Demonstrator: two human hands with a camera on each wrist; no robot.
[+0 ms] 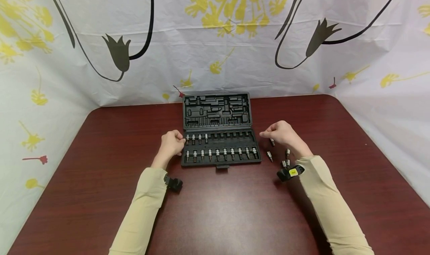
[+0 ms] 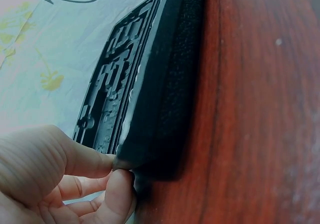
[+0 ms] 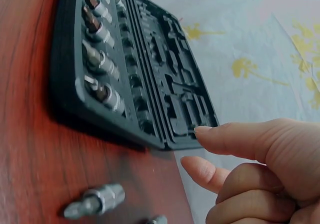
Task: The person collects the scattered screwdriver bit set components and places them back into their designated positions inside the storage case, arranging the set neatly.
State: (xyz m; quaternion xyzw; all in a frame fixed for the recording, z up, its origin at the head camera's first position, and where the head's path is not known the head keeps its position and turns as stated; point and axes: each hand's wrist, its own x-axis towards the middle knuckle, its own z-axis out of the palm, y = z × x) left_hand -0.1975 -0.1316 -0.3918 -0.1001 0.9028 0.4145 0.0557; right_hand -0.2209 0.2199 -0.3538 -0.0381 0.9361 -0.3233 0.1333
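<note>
A black socket case [image 1: 221, 164] lies unfolded on the table, its moulded lid [image 1: 217, 111] raised at the back. Silver bit sockets [image 1: 217, 154] fill its front row, and several more stand at the left of the back row. My left hand [image 1: 172, 143] pinches the left rim of the case between thumb and fingers. Beyond the right side of the case, my right hand [image 1: 281, 131] hovers with thumb and index finger apart and nothing between them, as the right wrist view shows. A loose bit socket [image 3: 97, 200] lies below that hand; another [image 1: 272, 142] is partly under it.
Several more loose bit sockets [image 1: 287, 153] lie by the right wrist. The dark red wooden table [image 1: 221, 210] extends around the case on all sides. Close behind its back edge hangs a white patterned sheet [image 1: 218, 72]. Each wrist carries a small black camera [image 1: 175, 184].
</note>
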